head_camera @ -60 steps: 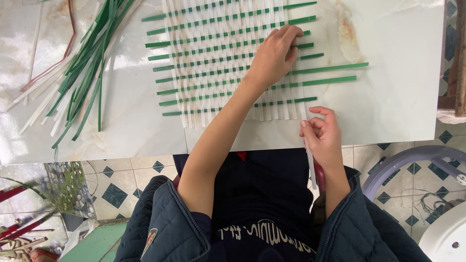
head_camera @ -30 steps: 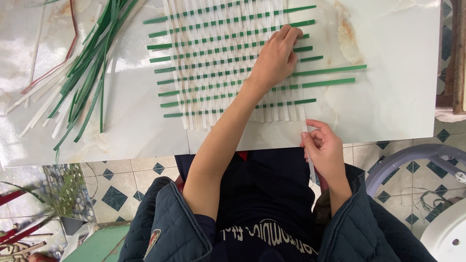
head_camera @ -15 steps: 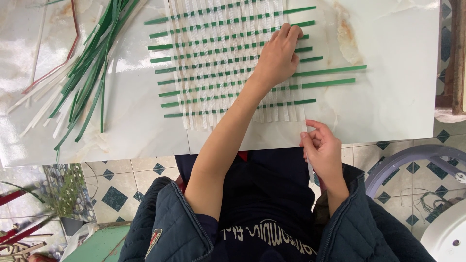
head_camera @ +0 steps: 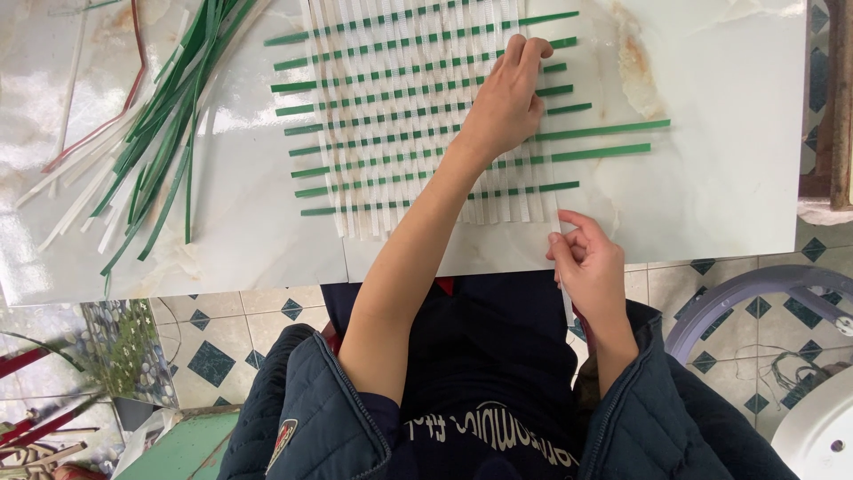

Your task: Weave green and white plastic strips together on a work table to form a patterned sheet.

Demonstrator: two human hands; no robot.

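Observation:
A woven mat [head_camera: 400,116] of white upright strips and green cross strips lies on a pale marble table [head_camera: 729,142]. My left hand [head_camera: 506,102] rests palm down on the mat's right side, fingers pressing the strips near the right edge. My right hand [head_camera: 588,262] is at the table's near edge, just right of the mat's bottom corner, fingers pinched on a thin white strip [head_camera: 558,222] that runs up toward the weave. Both forearms are bare, with dark jacket sleeves pushed up.
A loose bundle of green strips [head_camera: 169,107] and white strips [head_camera: 67,191] lies at the table's left, with a reddish one [head_camera: 107,124] among them. Below the table is tiled floor, a grey chair frame [head_camera: 755,293] at right and a white stool [head_camera: 822,436].
My right hand has slid slightly down and left along the white strip at the table's edge. My left hand has stayed pressed on the mat.

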